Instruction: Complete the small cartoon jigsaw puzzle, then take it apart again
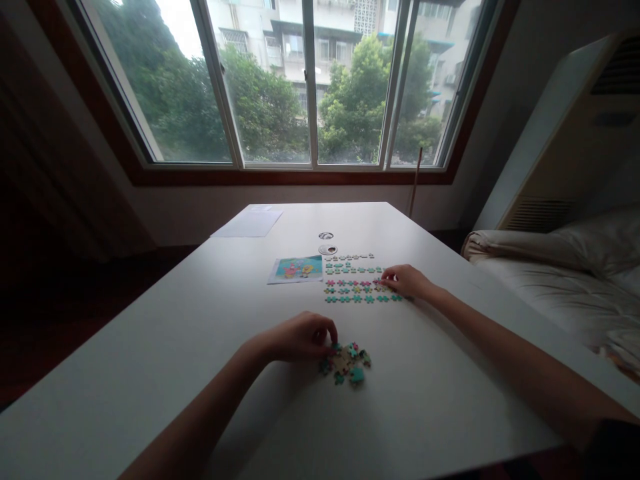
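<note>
My left hand [304,337] is curled at the left edge of a small heap of jigsaw puzzle pieces [343,361]. Its thumb and index finger close on a teal piece there. Farther off, my right hand [407,281] reaches to the right end of several rows of puzzle pieces [356,299], fingertips pinched on a pinkish piece [377,281]. The rows show teal, pink and yellow pieces, with paler ones at the back. Left of them lies a cartoon picture sheet [296,269] in blue, pink and yellow. The palm sides of both hands are hidden.
Everything lies on a white table [210,313]. Two small round items [327,250] sit behind the rows, and a white paper [247,222] lies at the far left corner. A padded sofa [555,273] stands to the right, and a window [310,87] is beyond the table.
</note>
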Motion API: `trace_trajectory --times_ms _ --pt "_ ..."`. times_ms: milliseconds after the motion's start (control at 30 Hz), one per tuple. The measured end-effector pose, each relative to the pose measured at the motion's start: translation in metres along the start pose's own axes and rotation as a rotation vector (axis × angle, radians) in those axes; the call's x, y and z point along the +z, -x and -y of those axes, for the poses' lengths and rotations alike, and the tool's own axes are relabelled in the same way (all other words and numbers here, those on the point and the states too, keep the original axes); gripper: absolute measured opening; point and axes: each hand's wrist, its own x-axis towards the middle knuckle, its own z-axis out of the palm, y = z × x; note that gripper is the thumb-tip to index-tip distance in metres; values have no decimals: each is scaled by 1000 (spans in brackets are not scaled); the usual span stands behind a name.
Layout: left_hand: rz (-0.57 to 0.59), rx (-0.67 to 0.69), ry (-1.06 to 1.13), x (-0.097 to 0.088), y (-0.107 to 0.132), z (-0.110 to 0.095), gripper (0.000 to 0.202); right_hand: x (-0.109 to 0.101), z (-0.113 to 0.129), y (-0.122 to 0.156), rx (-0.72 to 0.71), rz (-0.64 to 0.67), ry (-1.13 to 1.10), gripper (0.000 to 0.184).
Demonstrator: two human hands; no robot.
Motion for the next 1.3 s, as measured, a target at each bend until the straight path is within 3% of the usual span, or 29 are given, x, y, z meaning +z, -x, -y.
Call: trace_trajectory --times_ms 233,367,833,967,1100,1200,1300 --pt "1 -13 -2 0 0 1 18 -9 -1 -1 -32 68 1 17" --pt "3 -12 -1 0 -1 0 17 -16 5 6 -37 1 64 19" --pt "-52 -18 -33 2 -3 -1 16 -8 78 60 -278 -157 -45 18" --pt "-155 -12 -35 10 -10 5 17 -4 92 69 -318 -139 -131 18" --pt "-342 52 24 17 -17 8 15 -3 105 74 -324 -84 -255 15" --pt "-486 91 54 20 -20 4 15 -2 111 75 -282 -27 -382 17" --pt "-552 102 82 20 -21 -2 16 1 114 74 -219 23 -533 21"
